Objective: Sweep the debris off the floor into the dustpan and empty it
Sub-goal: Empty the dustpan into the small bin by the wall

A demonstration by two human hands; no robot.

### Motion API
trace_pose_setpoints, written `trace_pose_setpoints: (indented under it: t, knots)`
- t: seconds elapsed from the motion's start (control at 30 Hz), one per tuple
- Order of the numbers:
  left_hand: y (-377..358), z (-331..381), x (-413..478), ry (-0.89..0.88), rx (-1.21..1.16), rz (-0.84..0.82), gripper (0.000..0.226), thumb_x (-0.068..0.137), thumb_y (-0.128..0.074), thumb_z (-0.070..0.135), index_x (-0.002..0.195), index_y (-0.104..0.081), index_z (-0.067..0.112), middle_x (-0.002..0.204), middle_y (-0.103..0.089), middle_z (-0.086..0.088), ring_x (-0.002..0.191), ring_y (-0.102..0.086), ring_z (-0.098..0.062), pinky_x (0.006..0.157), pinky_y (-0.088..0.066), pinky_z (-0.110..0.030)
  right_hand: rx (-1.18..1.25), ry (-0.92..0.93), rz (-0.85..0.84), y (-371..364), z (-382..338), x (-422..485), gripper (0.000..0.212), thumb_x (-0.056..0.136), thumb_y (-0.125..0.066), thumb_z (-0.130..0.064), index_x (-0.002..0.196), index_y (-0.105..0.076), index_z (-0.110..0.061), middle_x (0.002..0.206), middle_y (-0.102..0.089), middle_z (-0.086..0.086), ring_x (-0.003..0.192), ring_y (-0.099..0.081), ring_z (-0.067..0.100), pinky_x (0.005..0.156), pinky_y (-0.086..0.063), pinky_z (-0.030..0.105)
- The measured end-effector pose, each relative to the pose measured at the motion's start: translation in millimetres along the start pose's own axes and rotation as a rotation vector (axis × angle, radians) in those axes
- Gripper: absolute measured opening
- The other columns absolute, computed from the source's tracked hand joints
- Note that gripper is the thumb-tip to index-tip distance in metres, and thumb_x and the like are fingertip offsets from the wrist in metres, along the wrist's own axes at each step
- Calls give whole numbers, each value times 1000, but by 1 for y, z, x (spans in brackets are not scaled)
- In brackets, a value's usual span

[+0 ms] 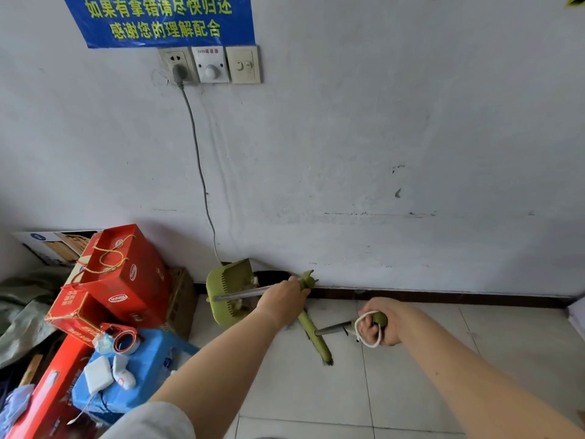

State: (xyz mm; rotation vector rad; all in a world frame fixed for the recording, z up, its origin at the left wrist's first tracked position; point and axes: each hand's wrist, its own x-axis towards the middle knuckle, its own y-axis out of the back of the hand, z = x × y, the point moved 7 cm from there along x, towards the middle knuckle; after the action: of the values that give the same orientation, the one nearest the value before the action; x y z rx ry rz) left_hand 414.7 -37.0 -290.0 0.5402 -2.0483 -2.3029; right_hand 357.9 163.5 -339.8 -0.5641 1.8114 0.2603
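A green dustpan point(228, 280) stands tilted on the tiled floor against the wall, with pale debris point(253, 280) in it. Its metal handle point(240, 294) runs right to a green grip end, where my left hand point(283, 304) is closed around it. My right hand point(380, 326) grips the green top of the broom handle point(332, 328), a white cord looped over the fingers. The broom's green head point(315, 335) lies low on the floor between both hands, dark bristles at its near end.
Red gift boxes point(117, 286), a blue bag point(142, 372) with a tape roll and charger fill the left. A grey cable point(199, 172) drops from the wall socket behind the dustpan. A dark skirting board point(443, 297) lines the wall. Pale floor tiles point(395, 391) lie at right.
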Motion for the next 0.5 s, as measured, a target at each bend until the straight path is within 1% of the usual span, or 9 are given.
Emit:
trace_pose_setpoints:
  t: [0.07,0.1,0.17,0.23,0.3,0.37,0.4,0.47,0.5]
  knots:
    - [-6,9,2,14,-28,4,39,105,-29,33,115,-51,4,107,-56,-16,93,-62,-34,65,-47,-38,13,-13,7,6,5,0,32,96,-38,-8,67,-51,-1,41,-43,5,26,-39,14,29,-29,13]
    - [-10,14,2,4,-9,1,37,105,-29,30,117,-52,5,106,-56,-16,92,-62,-35,66,-49,-38,19,-17,12,10,8,0,33,96,-37,-8,66,-51,-1,40,-43,5,25,-38,14,29,-29,12]
    - [-18,25,0,-39,22,-6,34,105,-28,24,123,-52,8,108,-53,-16,91,-61,-34,64,-47,-37,41,-15,17,17,10,1,38,96,-37,-8,62,-52,0,39,-42,6,24,-38,15,28,-30,11]
    - [-27,34,-1,-54,14,-4,30,105,-30,21,122,-53,9,110,-51,-15,90,-61,-32,62,-45,-34,42,-13,30,25,13,2,44,95,-38,-7,55,-54,3,38,-42,5,23,-38,15,28,-30,11]
    - [-33,38,-1,-49,26,-19,28,104,-33,19,122,-53,10,111,-51,-15,89,-62,-31,63,-47,-33,27,-17,50,31,16,2,39,94,-38,-7,60,-54,3,38,-42,5,23,-38,15,29,-31,12]
    - [-35,43,1,-58,42,-13,30,104,-34,17,127,-51,12,112,-49,-15,89,-61,-30,63,-46,-31,42,-11,67,38,20,2,30,94,-37,-7,68,-51,0,38,-43,6,23,-39,15,29,-31,12]
    - [-35,46,1,-65,39,-7,31,104,-34,15,129,-51,13,113,-49,-15,90,-61,-30,63,-45,-31,58,-8,74,41,22,3,29,94,-38,-7,68,-50,-2,38,-43,6,23,-39,15,28,-31,12]
    - [-34,50,2,-64,35,1,33,103,-34,16,131,-50,14,111,-50,-15,92,-60,-30,64,-43,-32,90,3,83,49,26,4,31,93,-40,-7,64,-51,-1,39,-44,7,23,-40,15,29,-32,12]
    - [-32,52,3,-60,33,18,32,103,-33,18,129,-50,12,108,-50,-14,93,-60,-31,65,-42,-33,106,15,86,53,27,5,36,92,-40,-6,58,-52,0,39,-44,8,23,-39,15,29,-32,12]
